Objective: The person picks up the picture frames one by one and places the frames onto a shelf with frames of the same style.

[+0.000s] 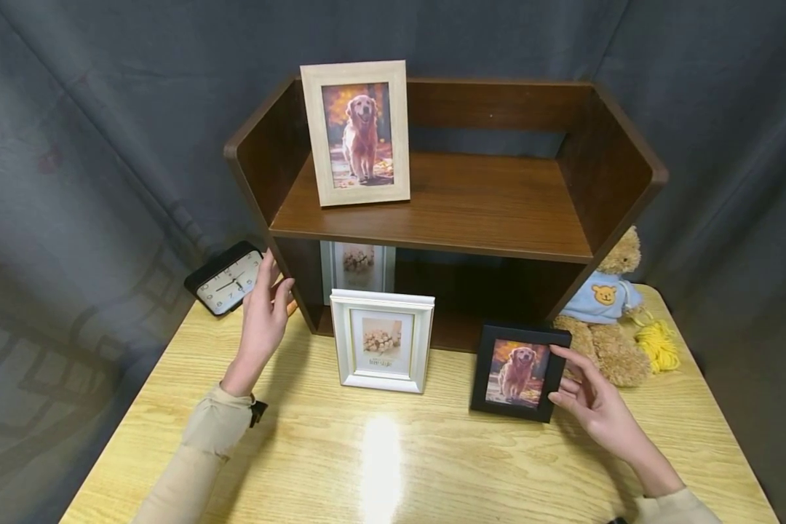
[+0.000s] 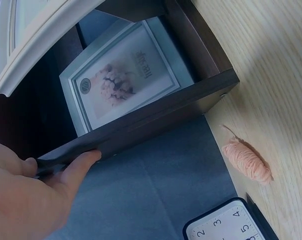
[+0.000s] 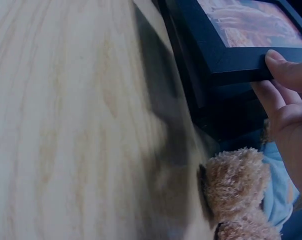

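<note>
My left hand (image 1: 262,313) is at the left side panel of a dark brown two-tier shelf (image 1: 491,196), thumb and fingers around its front edge (image 2: 141,117). My right hand (image 1: 596,407) pinches the right side of a black picture frame (image 1: 478,375) with a golden retriever photo. In the right wrist view, the thumb lies on the front of the frame and the fingers are behind it. A white picture frame (image 1: 383,382) with a flower print stands before the shelf. Behind it, a grey-blue frame (image 2: 168,55) stands in the lower tier.
A light wooden frame (image 1: 360,195) with a dog photo stands on the upper tier's left. Left of the shelf are a black-rimmed clock (image 1: 225,280) and peach yarn (image 2: 247,161). On the right sit a teddy bear (image 1: 605,320) in a blue top and yellow yarn (image 1: 658,346).
</note>
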